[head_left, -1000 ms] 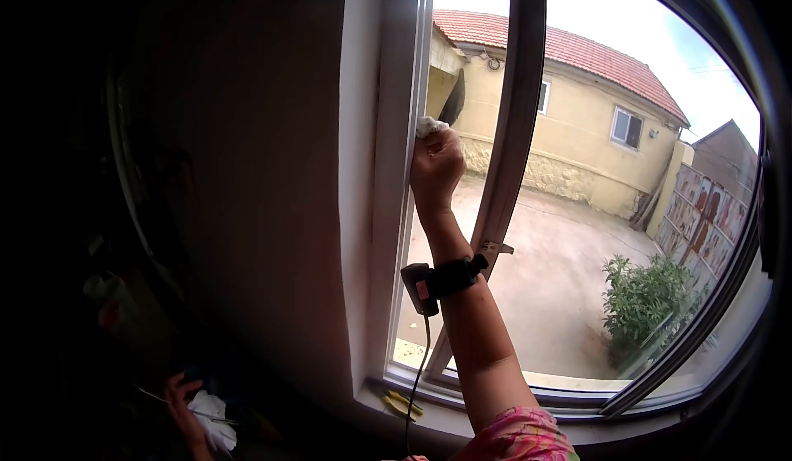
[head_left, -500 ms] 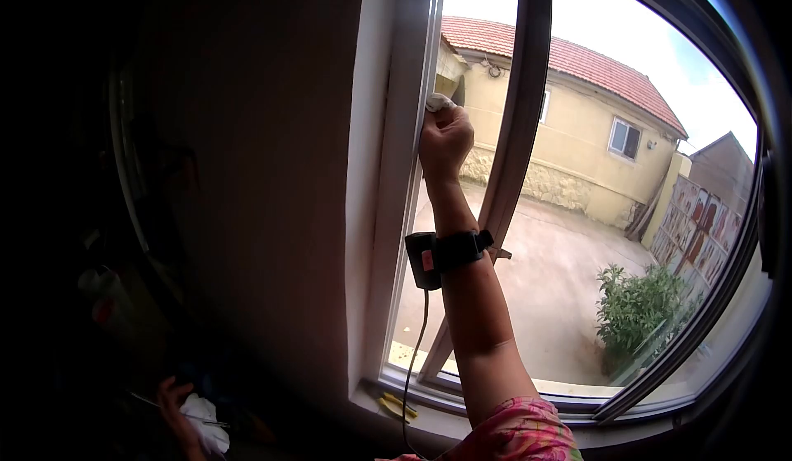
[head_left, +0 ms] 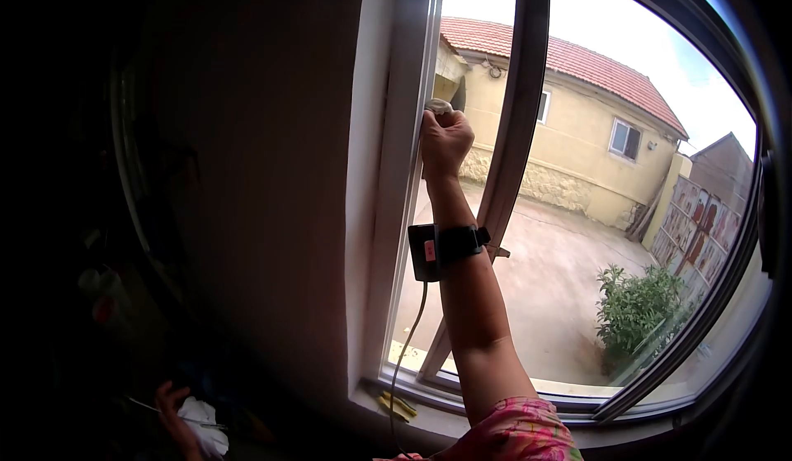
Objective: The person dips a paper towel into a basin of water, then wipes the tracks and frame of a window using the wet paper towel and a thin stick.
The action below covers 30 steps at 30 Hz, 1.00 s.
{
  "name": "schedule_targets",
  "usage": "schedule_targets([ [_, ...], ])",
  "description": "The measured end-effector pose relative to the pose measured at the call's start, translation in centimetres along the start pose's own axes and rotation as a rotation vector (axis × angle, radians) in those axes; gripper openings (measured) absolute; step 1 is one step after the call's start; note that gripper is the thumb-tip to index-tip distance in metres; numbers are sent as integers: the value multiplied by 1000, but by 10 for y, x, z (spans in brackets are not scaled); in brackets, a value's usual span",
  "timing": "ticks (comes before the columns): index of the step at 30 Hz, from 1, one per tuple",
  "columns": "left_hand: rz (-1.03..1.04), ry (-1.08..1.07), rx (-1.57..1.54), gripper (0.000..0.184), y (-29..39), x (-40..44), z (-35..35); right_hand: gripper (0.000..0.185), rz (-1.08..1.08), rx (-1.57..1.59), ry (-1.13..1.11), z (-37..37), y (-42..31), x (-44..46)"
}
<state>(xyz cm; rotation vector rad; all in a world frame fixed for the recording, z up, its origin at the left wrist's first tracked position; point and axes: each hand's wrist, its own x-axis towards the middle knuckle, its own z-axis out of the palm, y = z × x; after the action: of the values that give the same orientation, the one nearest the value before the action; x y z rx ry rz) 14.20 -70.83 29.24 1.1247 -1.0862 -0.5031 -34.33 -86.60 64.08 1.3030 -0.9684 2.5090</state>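
Note:
My right hand (head_left: 446,141) is raised to the left side of the window, closed around a crumpled white cloth (head_left: 439,106). The cloth is against the glass near the inner edge of the window frame (head_left: 406,131). On my right forearm sits a black strapped device (head_left: 445,251), its cable hanging down. Low at the left, in deep shadow, my left hand (head_left: 175,421) grips a bunched white cloth (head_left: 208,428). A thin pale line crosses it; I cannot tell what that is.
Yellow-green objects (head_left: 398,406) lie on the sill (head_left: 429,430). A dark upright bar (head_left: 528,89) divides the window. Outside stand a tan house (head_left: 569,143), a leafy plant (head_left: 643,308) and a gate (head_left: 697,222). The left side is mostly dark.
My right hand has slid slightly down along the glass with the cloth. The forearm device has turned a little and its cable has swung left. My left hand has barely moved.

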Motion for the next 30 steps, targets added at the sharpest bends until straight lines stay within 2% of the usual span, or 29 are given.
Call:
schedule_targets([
  [2,-29,-5,22,49,4,-4,1,12,8,34,11,-4,3,-9],
  [4,-49,-14,46,49,13,-4,2,11,110,51,24,-24,11,-43],
  [6,-125,3,-51,47,18,-9,5,10,102,7,-32,-43,31,-67],
  [7,-129,5,-52,47,13,-10,1,10,117,13,-31,-43,28,-67],
  [9,-14,-19,-8,47,1,-5,-12,12,132,57,-38,-35,22,-53],
  [11,-16,2,-23,48,-4,-3,-16,12,174,146,-64,-18,-3,-24],
  [14,1,11,-22,47,2,-4,-13,12,-31,70,-16,4,-11,10],
  [16,-84,103,-43,45,11,-10,-4,12,21,108,-5,0,-9,1],
  [17,-85,101,-41,45,17,-13,-2,12,75,145,3,-5,-6,-8],
  [18,-45,13,-85,42,23,-15,-1,13,59,140,11,-12,8,-21],
  [19,-9,-78,-125,39,27,-17,-2,13,82,125,4,-23,14,-39],
  [20,-14,-81,-120,39,27,-17,-2,13,105,110,-4,-35,19,-59],
  [22,-162,40,-4,45,24,-21,-4,14,222,33,-29,-63,31,-106],
  [26,-126,29,-10,46,28,-26,-15,13,378,-239,-113,-128,77,-201],
  [28,-103,42,14,43,31,-26,-22,10,378,-421,-156,-140,69,-220],
  [30,-75,30,11,43,35,-21,-31,10,188,-442,-158,-132,58,-207],
])
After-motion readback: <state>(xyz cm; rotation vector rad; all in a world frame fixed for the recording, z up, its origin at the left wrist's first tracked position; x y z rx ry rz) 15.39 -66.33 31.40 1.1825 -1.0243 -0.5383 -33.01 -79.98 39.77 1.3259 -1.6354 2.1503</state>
